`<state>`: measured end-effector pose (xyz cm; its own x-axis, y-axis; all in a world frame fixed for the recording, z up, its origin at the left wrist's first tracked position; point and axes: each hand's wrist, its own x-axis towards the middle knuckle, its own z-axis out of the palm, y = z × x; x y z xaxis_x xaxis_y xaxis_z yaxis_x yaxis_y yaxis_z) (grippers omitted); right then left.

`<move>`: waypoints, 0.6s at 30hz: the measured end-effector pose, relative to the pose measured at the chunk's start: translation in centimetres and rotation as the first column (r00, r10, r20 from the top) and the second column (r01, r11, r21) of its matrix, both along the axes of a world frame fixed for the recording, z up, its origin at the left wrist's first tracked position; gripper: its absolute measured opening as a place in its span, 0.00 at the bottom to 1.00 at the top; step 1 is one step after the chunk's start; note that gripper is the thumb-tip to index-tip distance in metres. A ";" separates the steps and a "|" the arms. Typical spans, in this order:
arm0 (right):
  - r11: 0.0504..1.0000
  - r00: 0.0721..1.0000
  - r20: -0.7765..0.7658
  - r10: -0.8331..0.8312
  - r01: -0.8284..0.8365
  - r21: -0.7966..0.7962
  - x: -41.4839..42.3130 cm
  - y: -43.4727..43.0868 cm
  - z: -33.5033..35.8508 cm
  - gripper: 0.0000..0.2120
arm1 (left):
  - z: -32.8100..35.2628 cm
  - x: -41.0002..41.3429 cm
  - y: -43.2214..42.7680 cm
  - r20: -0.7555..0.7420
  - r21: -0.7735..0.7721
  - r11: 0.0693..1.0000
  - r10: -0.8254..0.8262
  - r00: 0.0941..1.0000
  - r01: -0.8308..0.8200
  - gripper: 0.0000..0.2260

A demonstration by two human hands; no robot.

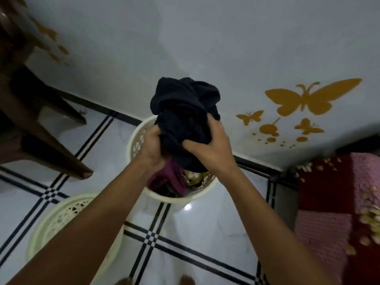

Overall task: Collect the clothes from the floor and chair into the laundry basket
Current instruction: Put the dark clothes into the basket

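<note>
A bunched black garment is held over the cream laundry basket, which stands on the tiled floor by the wall. My left hand grips the garment's lower left side. On its lower right, my right hand clutches the same cloth. Inside the basket lie a purple garment and a patterned yellowish one, partly hidden under the black bundle.
A dark brown chair stands at the left, its legs reaching toward the basket. The basket's cream lid lies on the floor at lower left. A pink and red quilt fills the right edge. Butterfly stickers mark the wall.
</note>
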<state>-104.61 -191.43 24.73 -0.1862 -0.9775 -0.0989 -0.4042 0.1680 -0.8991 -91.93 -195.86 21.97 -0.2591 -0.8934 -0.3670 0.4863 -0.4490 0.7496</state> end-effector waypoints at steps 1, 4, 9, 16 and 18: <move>1.000 1.000 -0.009 -0.017 0.017 0.012 -1.0 -0.5 -1.2 0.33 | -0.9 -1.2 -0.4 -0.004 0.019 1.000 -0.016 1.000 0.017 0.20; 0.996 0.999 0.028 -0.039 0.036 0.088 -1.6 -1.9 -5.3 0.31 | -3.6 -2.3 -1.2 0.081 0.095 0.995 -0.017 0.997 0.009 0.17; 0.985 0.981 0.179 -0.069 0.038 0.170 -0.6 -3.5 -10.7 0.25 | -9.6 0.0 -3.7 0.604 0.014 1.000 -0.020 0.797 0.015 0.10; 0.955 0.985 -0.065 -0.159 0.170 0.241 3.7 -5.1 -15.3 0.23 | -14.7 5.6 -7.5 0.998 -0.050 0.622 0.058 0.018 0.782 0.23; 0.941 0.986 -0.117 -0.121 0.152 0.301 5.1 -5.0 -15.9 0.24 | -15.1 5.8 -7.9 0.973 0.118 0.419 0.131 -0.188 0.900 0.23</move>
<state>-99.55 -196.41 8.80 -0.3390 -0.8667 -0.3661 -0.4394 0.4899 -0.7529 -86.13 -203.72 6.84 -0.6117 -0.7379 -0.2852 -0.7898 0.5491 0.2735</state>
